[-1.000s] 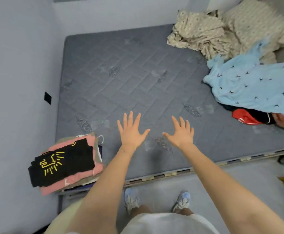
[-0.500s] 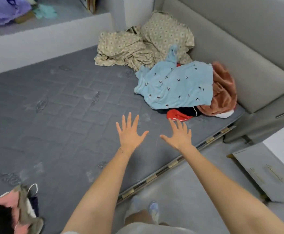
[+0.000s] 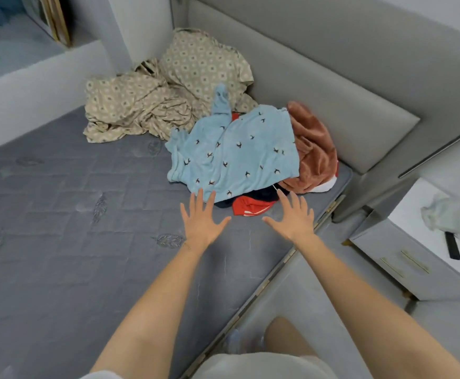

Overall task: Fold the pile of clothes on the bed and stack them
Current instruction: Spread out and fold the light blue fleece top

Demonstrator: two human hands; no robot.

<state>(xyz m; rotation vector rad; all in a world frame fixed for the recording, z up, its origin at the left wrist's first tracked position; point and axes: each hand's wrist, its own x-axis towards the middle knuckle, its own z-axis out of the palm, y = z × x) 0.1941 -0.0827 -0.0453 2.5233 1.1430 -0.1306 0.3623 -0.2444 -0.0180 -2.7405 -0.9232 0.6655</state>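
Observation:
A pile of unfolded clothes lies at the head end of the grey mattress (image 3: pixel 59 214). On top is a light blue garment (image 3: pixel 237 151) with small dark bird prints. A rust-brown fleece (image 3: pixel 315 149) sits to its right, and a red and dark piece (image 3: pixel 250 207) pokes out beneath. My left hand (image 3: pixel 202 222) and my right hand (image 3: pixel 294 218) hover over the mattress just in front of the pile, fingers spread and holding nothing. Their fingertips almost reach the blue garment's near edge.
A crumpled beige patterned sheet and pillow (image 3: pixel 168 97) lie behind the pile against the grey padded headboard (image 3: pixel 332 91). A white bedside cabinet (image 3: pixel 420 242) stands to the right. The mattress edge (image 3: pixel 286 261) runs diagonally between my arms.
The view has swung right, away from the folded stack at the foot end, which is now out of sight. Both spread hands have come close to the clothes pile.

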